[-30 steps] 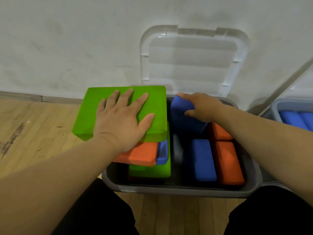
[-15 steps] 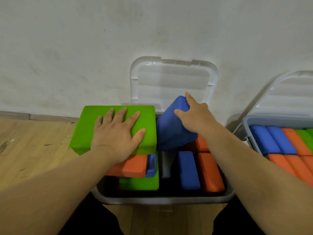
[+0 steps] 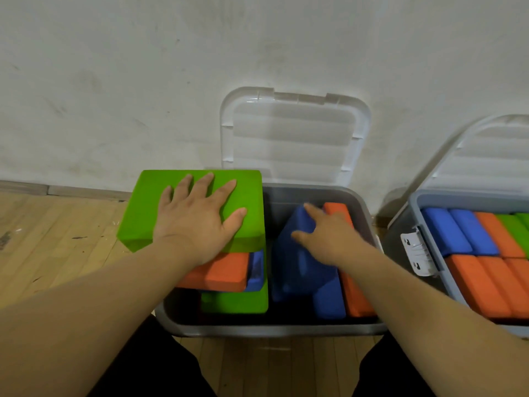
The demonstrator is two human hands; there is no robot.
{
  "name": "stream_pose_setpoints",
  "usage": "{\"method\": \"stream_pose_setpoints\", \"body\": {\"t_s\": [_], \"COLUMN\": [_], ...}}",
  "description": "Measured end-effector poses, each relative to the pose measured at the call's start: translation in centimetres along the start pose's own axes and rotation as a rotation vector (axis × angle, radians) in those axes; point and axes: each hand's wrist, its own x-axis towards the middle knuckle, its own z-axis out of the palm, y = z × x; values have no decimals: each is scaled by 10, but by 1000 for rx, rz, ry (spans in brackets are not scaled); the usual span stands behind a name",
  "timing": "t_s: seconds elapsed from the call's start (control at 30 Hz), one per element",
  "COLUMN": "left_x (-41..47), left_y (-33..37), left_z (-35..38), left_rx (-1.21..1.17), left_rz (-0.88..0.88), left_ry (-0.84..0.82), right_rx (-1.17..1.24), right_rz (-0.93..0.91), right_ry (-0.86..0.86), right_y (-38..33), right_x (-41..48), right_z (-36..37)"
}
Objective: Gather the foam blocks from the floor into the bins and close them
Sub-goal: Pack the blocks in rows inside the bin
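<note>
Setting: wooden floor [image 3: 57,239], scuffed white wall [image 3: 143,81] behind.

Item 1. Blue foam block [image 3: 300,270]: tilted on edge in the right half of the grey bin [image 3: 272,329], leaning over a flat blue block [image 3: 329,306], beside a row of orange blocks [image 3: 356,299]. Right hand [image 3: 329,236] on its upper face, thumb and forefinger spread. Blurred, so cannot tell whether the grip pinches or merely presses.

Item 2. Large green foam block [image 3: 160,207]: top of a stack in the left half, overhanging the bin's left rim. Left hand [image 3: 197,222] flat on it, grip wide, fingers spread, pressing rather than clasping. Beneath: orange slab [image 3: 226,270], sliver of blue [image 3: 257,270], second green block [image 3: 237,302].

Item 3. Clear lid [image 3: 294,133]: hinged up against the wall.

Item 4. Second bin [image 3: 412,202], right: blocks in tidy rows, lid up, white latch [image 3: 416,250] hanging.

Handling, by judgement: tip the blue block down flat into the gap beside the stack, not wedged on edge. Then draw the green block inward off the rim and square the stack. Keep everything below rim height, or the lid will probably not seat and latch.
</note>
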Motion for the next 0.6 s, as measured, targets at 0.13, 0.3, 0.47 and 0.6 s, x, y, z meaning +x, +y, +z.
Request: {"method": "stream_pose_setpoints", "body": {"t_s": [0.13,0.3,0.47,0.6], "left_x": [1,4,5,3], "left_y": [0,-2,2,2], "left_z": [-1,0,0,-1], "left_rx": [-2,-2,2,-10], "left_rz": [3,4,13,5], "left_ry": [-5,-1,-9,-21], "right_rx": [-150,-232,-183,-185], "right_rz": [-50,-31,-32,-54], "right_ry": [-75,-236,-293,-302], "right_y": [2,30,37,27], "right_x": [-19,-10,10,15], "right_z": [62,99,116,114]}}
